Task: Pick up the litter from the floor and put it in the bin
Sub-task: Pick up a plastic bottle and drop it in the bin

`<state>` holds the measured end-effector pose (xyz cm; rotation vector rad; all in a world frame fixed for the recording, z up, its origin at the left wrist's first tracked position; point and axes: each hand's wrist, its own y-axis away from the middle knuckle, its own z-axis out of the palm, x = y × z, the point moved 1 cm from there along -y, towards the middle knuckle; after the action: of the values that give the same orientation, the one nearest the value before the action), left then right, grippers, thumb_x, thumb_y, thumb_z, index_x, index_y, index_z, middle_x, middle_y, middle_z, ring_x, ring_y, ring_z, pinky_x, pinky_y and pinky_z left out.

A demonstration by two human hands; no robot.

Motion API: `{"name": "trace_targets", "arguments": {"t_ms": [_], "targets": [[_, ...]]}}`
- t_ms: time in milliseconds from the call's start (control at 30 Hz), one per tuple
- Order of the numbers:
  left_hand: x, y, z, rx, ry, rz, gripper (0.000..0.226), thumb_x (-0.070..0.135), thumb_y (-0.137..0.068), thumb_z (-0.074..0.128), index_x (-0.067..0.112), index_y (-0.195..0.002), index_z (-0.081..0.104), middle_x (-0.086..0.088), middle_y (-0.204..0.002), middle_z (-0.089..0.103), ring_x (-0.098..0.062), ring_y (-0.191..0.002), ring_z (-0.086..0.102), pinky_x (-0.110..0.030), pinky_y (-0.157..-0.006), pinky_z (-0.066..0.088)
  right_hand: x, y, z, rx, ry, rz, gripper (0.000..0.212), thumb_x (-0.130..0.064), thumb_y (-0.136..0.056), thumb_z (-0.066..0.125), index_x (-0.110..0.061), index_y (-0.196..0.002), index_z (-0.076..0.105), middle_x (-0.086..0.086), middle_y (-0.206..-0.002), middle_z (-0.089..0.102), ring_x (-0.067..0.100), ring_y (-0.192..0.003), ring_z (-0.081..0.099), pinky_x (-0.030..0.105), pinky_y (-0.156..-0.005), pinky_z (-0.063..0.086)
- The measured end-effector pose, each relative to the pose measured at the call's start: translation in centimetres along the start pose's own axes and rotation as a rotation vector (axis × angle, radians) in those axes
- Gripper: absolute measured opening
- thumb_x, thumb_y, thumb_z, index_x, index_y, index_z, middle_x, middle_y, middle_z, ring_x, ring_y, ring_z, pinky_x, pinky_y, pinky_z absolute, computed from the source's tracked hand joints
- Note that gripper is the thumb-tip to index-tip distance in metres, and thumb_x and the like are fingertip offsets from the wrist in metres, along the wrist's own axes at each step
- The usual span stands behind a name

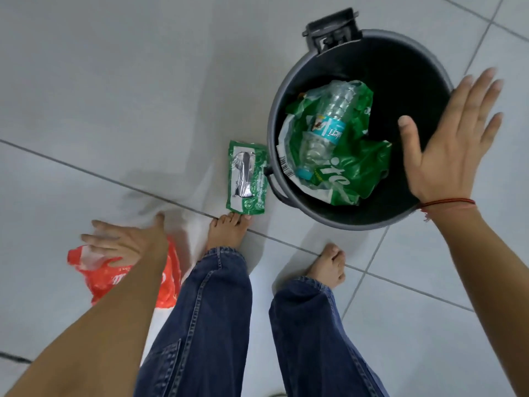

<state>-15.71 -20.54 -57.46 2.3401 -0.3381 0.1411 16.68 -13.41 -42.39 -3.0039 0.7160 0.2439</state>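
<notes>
I stand barefoot on the pale tiled floor (114, 96), looking straight down; my left hand (126, 245) reaches low beside my left leg, fingers spread and open, resting on or just over an orange and white bag (114, 279) that lies on the floor, though the blur keeps me from saying whether my fingertips press it or only hover; nothing is pinched in that hand yet; my right hand (449, 144) is raised over the right rim of the bin (274, 116), palm flat, fingers splayed wide and holding nothing, a thin red thread (446, 203) tied round the wrist; the bin is round and dark, its lid (332, 30) hinged back at the far side, so the mouth is open; inside it lie crumpled green wrappers (360, 167) and on top of them a crushed clear bottle (326, 133) with a teal label and a blue cap; a green packet (247, 179) with a silvery patch lies flat on the floor just beside the bin's left wall, its near edge touching the toes of my left foot (227, 230); my right foot (327, 265) is planted near the bin's front; both legs are in blue jeans (206, 325).
</notes>
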Motion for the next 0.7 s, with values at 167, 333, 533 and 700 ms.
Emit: {"name": "trace_targets", "arguments": {"t_ms": [167, 333, 533, 700], "targets": [[-2.0, -1.0, 1.4, -0.099, -0.225, 0.105, 0.034, 0.024, -0.079, 0.04, 0.013, -0.084, 0.072, -0.009, -0.066, 0.068, -0.026, -0.054, 0.065, -0.032, -0.053, 0.052, -0.1, 0.0, -0.2, 0.0, -0.021, 0.0, 0.08, -0.055, -0.096, 0.031, 0.003, -0.147, 0.011, 0.027, -0.155, 0.006, 0.04, -0.144, 0.003, 0.054, -0.116, 0.003], [-2.0, -1.6, 2.0, -0.058, -0.219, 0.101, 0.02, 0.026, -0.076, 0.062, 0.011, -0.086, 0.071, -0.013, -0.072, 0.071, -0.03, -0.06, 0.068, -0.039, -0.057, 0.055, 0.1, 0.0, 0.0, 0.006, -0.064, -0.004, 0.079, -0.055, -0.096, 0.032, 0.002, -0.147, 0.01, 0.026, -0.156, 0.006, 0.039, -0.145, 0.003, 0.052, -0.116, 0.004], [-2.1, -1.6, 2.3, -0.025, -0.277, 0.075, 0.023, 0.027, -0.073, 0.065, 0.015, -0.093, 0.067, -0.011, -0.078, 0.07, -0.031, -0.065, 0.067, -0.038, -0.061, 0.052, 0.0, 0.0, 0.1, 0.01, -0.087, 0.004, 0.08, -0.055, -0.096, 0.033, 0.002, -0.148, 0.011, 0.026, -0.156, 0.007, 0.039, -0.145, 0.003, 0.049, -0.116, 0.005], [-0.8, -0.8, -0.2, -0.09, -0.28, 0.051, 0.035, 0.02, -0.091, 0.052, 0.015, -0.125, 0.053, -0.014, -0.115, 0.063, -0.031, -0.102, 0.062, -0.043, -0.088, 0.048, 0.1, 0.0, 0.0, -0.01, -0.082, 0.035, 0.078, -0.053, -0.096, 0.033, 0.0, -0.148, 0.01, 0.024, -0.156, 0.007, 0.036, -0.145, 0.003, 0.049, -0.116, 0.007]]}}
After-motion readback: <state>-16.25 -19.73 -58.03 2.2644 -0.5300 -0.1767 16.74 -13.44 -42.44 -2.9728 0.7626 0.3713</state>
